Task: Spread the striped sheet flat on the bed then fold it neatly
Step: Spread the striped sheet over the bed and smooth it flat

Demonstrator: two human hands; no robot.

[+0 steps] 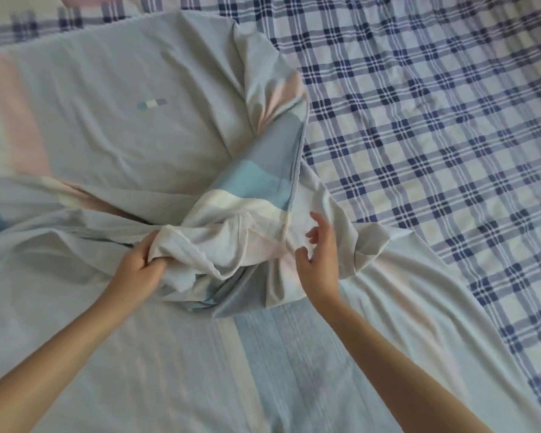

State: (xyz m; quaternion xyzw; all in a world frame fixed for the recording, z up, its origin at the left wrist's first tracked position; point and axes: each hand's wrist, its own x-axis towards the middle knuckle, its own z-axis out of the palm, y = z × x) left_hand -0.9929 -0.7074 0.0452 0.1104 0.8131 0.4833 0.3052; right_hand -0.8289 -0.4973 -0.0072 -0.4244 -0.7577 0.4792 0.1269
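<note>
The striped sheet point(113, 126), pale grey with pink, cream and blue bands, lies over the left and middle of the bed. Its middle is bunched into a twisted heap point(247, 220) with one corner turned over. My left hand point(141, 267) grips a fold of the heap at its left side, fingers curled into the cloth. My right hand point(319, 260) hovers at the heap's right side with fingers spread and slightly bent, holding nothing.
A blue and white checked bed cover point(434, 120) shows on the right and along the top edge. A small blurred label point(152, 104) sits on the flat grey part of the sheet. A pink patch lies at the far top left.
</note>
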